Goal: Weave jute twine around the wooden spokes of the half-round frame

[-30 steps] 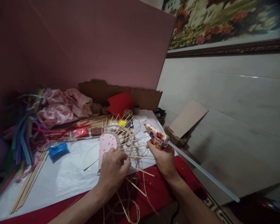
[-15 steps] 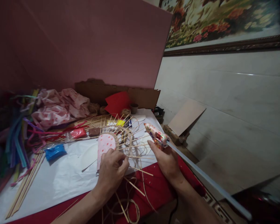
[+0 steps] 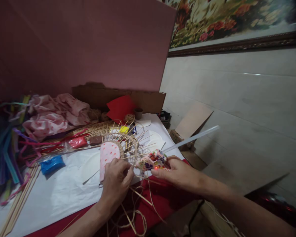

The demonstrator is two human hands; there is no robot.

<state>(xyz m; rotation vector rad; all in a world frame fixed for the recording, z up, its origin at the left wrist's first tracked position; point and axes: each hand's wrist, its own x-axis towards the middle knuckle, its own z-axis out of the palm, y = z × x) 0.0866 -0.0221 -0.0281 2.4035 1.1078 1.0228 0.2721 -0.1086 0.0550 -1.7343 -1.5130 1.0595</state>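
Note:
My right hand (image 3: 174,172) grips a glue gun (image 3: 151,161) wrapped in flower-patterned covering. A long translucent glue stick (image 3: 192,140) juts from its back, and a small red light glows on its side. The nozzle points left, close to my left fingertips. My left hand (image 3: 118,179) lies over the lower end of a half-round craft piece (image 3: 110,153) faced with pink dotted cloth. Thin sticks (image 3: 148,147) fan out from its curved edge, with twine (image 3: 137,148) woven in an arc across them. Left thumb and forefinger pinch the twine near the nozzle; the exact contact is partly hidden.
Blue (image 3: 52,164) and red (image 3: 78,142) packets lie left of the craft piece, beside bundled sticks (image 3: 22,200). Behind are crumpled pink cloth (image 3: 55,113), red paper (image 3: 120,108) and a small pot (image 3: 138,113). Loose twine (image 3: 140,217) hangs over the red front edge.
My right hand has brought the glue gun left and down, its nozzle now beside my left fingers. The glue stick has swung from pointing down-right to up-right. My left hand stays on the craft piece.

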